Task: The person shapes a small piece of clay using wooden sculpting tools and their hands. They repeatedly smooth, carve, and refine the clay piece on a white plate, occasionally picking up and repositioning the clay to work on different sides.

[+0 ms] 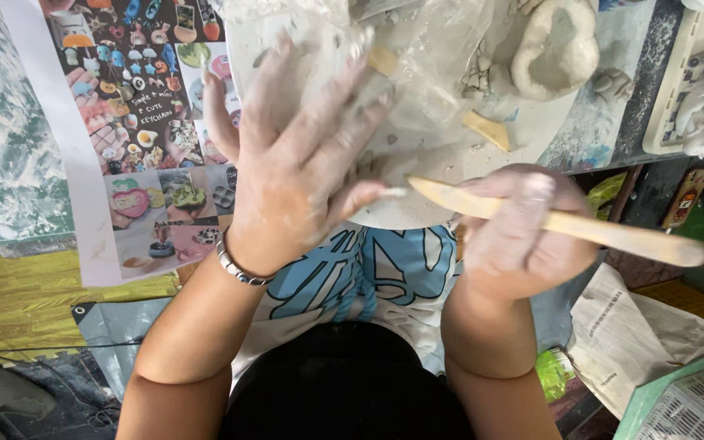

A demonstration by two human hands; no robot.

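Observation:
My left hand (307, 155), dusted with dry clay and wearing a silver bracelet, lies spread flat on a round white work board (442, 163), over a crumpled clear plastic sheet (429, 57). What is under the palm is hidden. My right hand (523, 232) is closed around a long wooden modelling tool (613, 235), whose pointed end reaches left toward my left thumb at the board's near edge. A hollow grey clay form (556, 49) stands at the far right of the board, with small clay crumbs and a wooden wedge (486, 129) beside it.
A printed sheet of small colourful pictures (136, 106) lies on the table at left. A cream tray (690, 90) with clay pieces sits at far right. Newspaper (641, 334) and a green crate (686, 399) lie low at right.

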